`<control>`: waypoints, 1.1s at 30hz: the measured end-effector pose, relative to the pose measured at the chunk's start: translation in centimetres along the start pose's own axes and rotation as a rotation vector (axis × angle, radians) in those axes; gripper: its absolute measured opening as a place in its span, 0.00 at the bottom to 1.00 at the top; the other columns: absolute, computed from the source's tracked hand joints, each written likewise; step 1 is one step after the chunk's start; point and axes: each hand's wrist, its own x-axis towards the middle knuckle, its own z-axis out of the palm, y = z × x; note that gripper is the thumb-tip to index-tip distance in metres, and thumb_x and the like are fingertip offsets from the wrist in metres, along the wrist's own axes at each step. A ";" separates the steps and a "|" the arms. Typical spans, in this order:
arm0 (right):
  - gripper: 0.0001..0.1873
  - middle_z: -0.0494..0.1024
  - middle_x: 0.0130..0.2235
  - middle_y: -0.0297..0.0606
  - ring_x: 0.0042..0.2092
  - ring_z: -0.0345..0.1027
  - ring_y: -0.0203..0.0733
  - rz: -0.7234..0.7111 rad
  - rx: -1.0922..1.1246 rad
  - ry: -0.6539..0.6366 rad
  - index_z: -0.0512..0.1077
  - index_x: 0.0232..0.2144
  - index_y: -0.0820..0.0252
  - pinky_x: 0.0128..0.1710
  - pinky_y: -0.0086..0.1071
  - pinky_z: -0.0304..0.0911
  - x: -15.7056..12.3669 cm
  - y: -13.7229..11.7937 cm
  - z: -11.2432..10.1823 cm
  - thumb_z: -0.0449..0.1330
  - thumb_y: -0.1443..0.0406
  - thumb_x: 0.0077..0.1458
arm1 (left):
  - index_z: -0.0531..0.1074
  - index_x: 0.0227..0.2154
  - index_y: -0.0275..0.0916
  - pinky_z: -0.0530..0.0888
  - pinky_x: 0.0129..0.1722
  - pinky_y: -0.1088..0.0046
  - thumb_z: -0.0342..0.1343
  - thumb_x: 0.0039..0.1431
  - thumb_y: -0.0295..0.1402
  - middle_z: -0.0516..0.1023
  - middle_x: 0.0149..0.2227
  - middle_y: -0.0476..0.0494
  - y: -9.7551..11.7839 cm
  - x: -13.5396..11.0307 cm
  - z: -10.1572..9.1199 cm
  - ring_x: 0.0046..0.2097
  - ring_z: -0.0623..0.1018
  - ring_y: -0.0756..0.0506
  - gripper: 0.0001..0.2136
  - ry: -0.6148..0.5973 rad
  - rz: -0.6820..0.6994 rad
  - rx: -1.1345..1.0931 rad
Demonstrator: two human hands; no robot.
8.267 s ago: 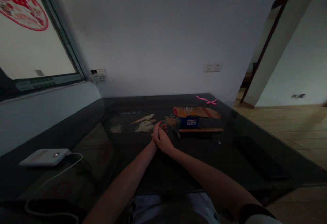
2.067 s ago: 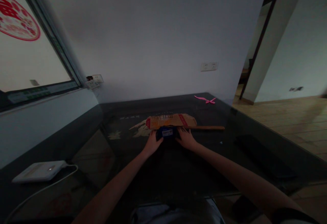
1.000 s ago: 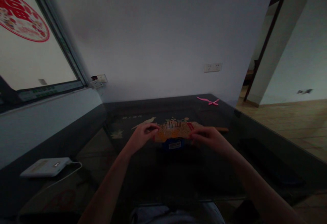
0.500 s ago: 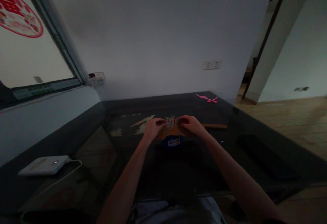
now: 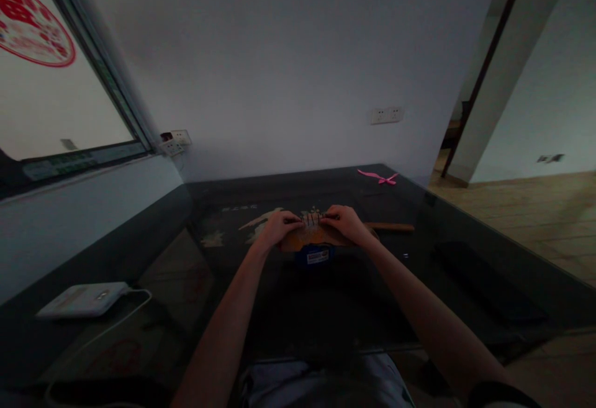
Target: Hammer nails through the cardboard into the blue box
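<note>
At the middle of the dark table, my left hand and my right hand face each other, fingertips pinched at the two ends of a pale strip with dark upright marks. Its exact kind is too dim and small to make out. Just below it, an orange-brown flat piece spreads between and under my hands. A blue object with a white label stands beneath that piece, partly covered by it. To the right of my right hand lies a brown wooden stick, its near end hidden behind the hand.
On the table, a white power bank with a white cable lies left. A pink ribbon-like thing is at the back right, and a long black case-like object at the right. The wall borders the far edge.
My hands have shifted slightly, their fingertips still at the pale strip. More of the orange-brown piece shows beneath them. The view has moved a little.
</note>
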 end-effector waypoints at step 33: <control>0.17 0.72 0.21 0.34 0.24 0.62 0.35 0.174 -0.014 0.081 0.73 0.20 0.61 0.24 0.27 0.47 -0.5 -1.6 0.2 0.55 0.57 0.53 | 0.76 0.31 0.33 0.72 0.31 0.75 0.59 0.44 0.48 0.77 0.32 0.42 -1.8 -0.7 -0.6 0.31 0.75 0.49 0.20 0.422 -0.190 -0.616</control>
